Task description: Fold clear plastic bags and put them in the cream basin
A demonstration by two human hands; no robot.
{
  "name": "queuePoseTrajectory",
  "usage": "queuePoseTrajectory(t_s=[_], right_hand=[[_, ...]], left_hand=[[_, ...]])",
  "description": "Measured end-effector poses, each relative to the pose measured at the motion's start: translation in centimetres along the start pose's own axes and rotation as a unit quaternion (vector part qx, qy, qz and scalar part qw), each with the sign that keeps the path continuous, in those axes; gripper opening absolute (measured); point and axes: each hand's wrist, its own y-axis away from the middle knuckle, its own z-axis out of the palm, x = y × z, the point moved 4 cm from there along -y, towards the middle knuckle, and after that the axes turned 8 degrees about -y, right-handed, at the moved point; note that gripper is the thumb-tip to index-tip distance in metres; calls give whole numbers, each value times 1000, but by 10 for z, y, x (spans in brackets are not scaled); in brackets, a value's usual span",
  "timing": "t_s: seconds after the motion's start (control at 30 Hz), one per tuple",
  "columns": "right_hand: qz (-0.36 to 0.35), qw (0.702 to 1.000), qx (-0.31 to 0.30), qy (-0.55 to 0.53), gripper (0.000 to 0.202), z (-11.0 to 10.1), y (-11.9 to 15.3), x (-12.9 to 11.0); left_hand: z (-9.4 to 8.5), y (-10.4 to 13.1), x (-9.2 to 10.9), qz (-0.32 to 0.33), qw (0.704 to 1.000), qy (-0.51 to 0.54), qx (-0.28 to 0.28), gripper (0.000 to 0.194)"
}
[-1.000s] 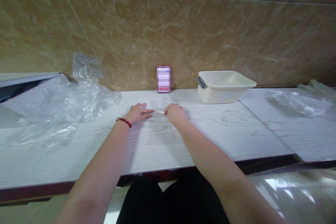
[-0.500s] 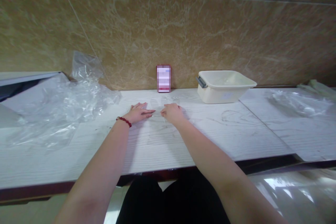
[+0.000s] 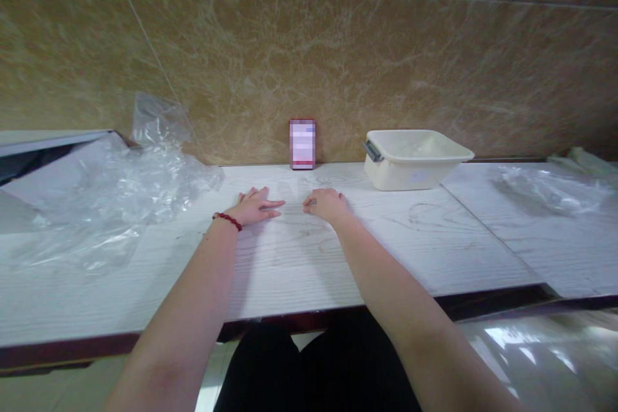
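Where the left hand (image 3: 254, 207) rests: palm down on the white wood-grain tabletop (image 3: 400, 251), fingers splayed, thumb angled away from the index finger, nothing in its grasp, and a red beaded bracelet (image 3: 226, 219) circling the wrist.
Right hand (image 3: 327, 204): facing it across a narrow gap, fingers loosely curled, tips aimed at the left; whether they pinch anything thin and clear, I can't tell!
Faint film-like patch (image 3: 293, 219): flat on the wood, right between the hands, so pale that clear plastic and mere sheen can't be told apart.
Phone (image 3: 302, 145): straight beyond the hands, propped up against the marbled wall (image 3: 338, 58), screen facing out and blurred.
Cream plastic tub (image 3: 410, 174): over to the right, near the wall, open-topped, grey latch (image 3: 372, 152) on its left end.
Clear plastic bags (image 3: 135, 187): big crumpled heap at left, beside a white-rimmed box (image 3: 43, 147).
Far right: more crumpled plastic (image 3: 555, 192).
Below the table edge: black trousers (image 3: 318, 367), shiny floor (image 3: 531, 347).
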Motion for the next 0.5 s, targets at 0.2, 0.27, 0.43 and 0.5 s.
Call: queuePoseTrajectory(t_s=[0.2, 0.27, 0.43, 0.5], right_hand=[[24, 1000, -13, -6, 21, 0, -1, 2], [30, 999, -18, -9, 22, -1, -2, 3], [27, 999, -24, -18, 21, -4, -2, 6], [27, 999, -25, -18, 20, -5, -1, 5]], left_hand=[[-2, 2, 1, 0, 1000, -10, -8, 60], [-1, 2, 0, 1, 1000, -6, -7, 60], [1, 0, -4, 7, 1000, 0, -5, 59], [1, 1, -4, 9, 1000, 2, -6, 59]])
